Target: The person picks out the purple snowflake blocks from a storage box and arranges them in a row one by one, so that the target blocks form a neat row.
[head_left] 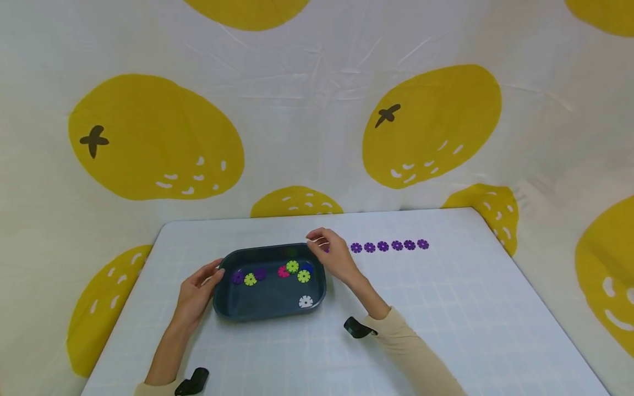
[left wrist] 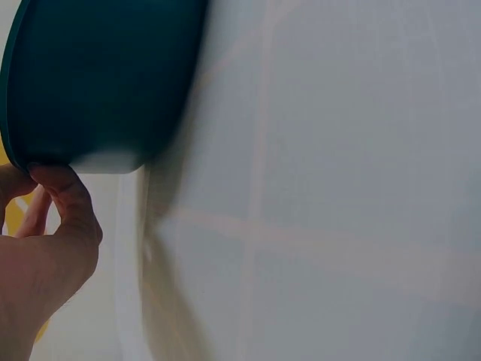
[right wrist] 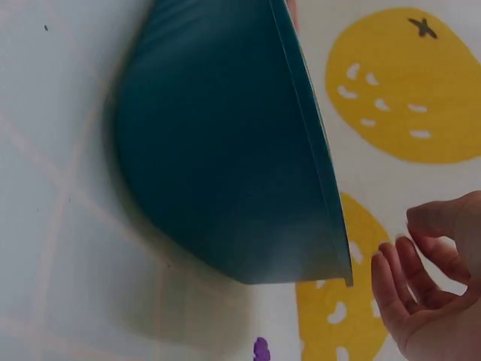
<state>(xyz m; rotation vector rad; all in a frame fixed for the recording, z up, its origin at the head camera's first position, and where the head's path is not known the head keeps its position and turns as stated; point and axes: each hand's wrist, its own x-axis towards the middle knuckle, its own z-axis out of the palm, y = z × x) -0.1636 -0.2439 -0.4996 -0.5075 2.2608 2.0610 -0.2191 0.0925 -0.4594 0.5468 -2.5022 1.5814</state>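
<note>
My left hand (head_left: 195, 291) pinches the left end of a dark teal tray (head_left: 262, 313), thumb and fingers at its rim in the left wrist view. In the tray lie several small notched flower-shaped discs: purple discs (head_left: 239, 276), yellow-green discs (head_left: 250, 279), a pink disc (head_left: 283, 271), a blue disc (head_left: 307, 267) and a white disc (head_left: 305, 301). At the tray's back right corner is my right hand (head_left: 334, 256), its fingers loosely bent. The right wrist view has this hand (right wrist: 432, 282) with nothing between thumb and fingers, beside the tray wall (right wrist: 225, 150).
A row of purple discs (head_left: 383, 246) runs rightward along the back of the white table (head_left: 446, 319); my right hand covers part of its left end. Behind the table hangs a white cloth (head_left: 307, 126) printed with yellow fruit. Dark wrist devices (head_left: 358, 328) sit at both sleeves.
</note>
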